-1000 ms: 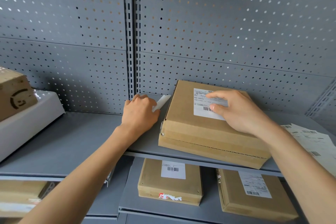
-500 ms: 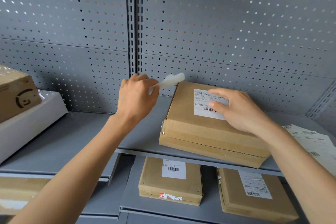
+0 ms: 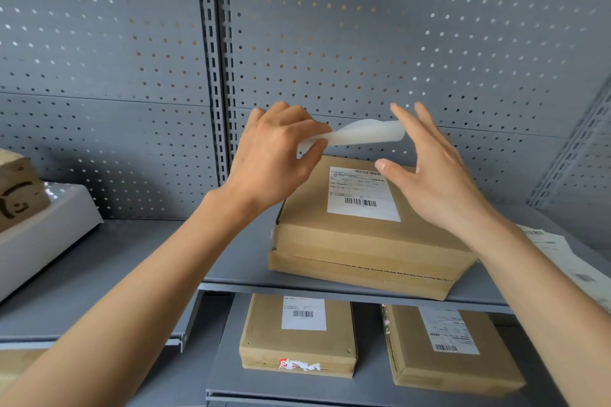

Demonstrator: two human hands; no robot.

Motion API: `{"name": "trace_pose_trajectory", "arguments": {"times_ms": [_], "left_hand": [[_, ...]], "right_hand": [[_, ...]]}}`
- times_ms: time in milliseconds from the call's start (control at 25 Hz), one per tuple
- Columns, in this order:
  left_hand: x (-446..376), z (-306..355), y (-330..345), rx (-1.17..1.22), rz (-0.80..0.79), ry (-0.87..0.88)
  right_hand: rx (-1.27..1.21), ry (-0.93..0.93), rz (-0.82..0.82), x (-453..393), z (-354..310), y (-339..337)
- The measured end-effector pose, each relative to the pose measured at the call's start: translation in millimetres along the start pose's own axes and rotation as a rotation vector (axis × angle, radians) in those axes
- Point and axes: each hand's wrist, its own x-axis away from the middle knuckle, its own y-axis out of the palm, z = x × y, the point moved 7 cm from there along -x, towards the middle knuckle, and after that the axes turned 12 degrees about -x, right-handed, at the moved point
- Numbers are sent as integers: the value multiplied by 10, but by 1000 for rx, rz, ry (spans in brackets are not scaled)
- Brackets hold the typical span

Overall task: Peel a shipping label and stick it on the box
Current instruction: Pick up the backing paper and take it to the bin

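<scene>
A flat brown cardboard box (image 3: 357, 251) lies on the grey shelf (image 3: 139, 251). A white shipping label (image 3: 362, 195) with barcodes is stuck flat on its top face. My left hand (image 3: 277, 158) hovers above the box's far left corner and pinches a curled white backing strip (image 3: 360, 134) between thumb and fingers. My right hand (image 3: 433, 175) is lifted off the box, fingers spread, with its fingertips close to the strip's right end; whether they touch it I cannot tell.
Loose label sheets (image 3: 568, 261) lie on the shelf at right. A white block (image 3: 43, 235) with a brown box (image 3: 20, 188) on it stands at left. Two labelled boxes (image 3: 297, 337) (image 3: 449, 347) sit on the lower shelf. A perforated grey panel (image 3: 363, 43) backs the shelves.
My left hand rose from the shelf and carried the white strip right, above the box. My right hand lifted off the label and opened toward the strip.
</scene>
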Motion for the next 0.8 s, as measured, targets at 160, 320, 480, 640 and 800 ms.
{"name": "trace_pose_trajectory", "arguments": {"times_ms": [160,320,480,640,800], "left_hand": [[-68,241,89,89,-10,88],[-86,412,193,138,-40,135],[-120,536,227,140,-47,129],[-137,621,199,110,-47,109],[-148,680,103,60,-37,71]], "right_hand": [[36,-46,87,57,72,-191],[27,-44,156,142,204,-340],[-14,-101,204,142,278,-467],[-45,-105,221,154,297,-563],[-73,-144,161,99,275,-574]]}}
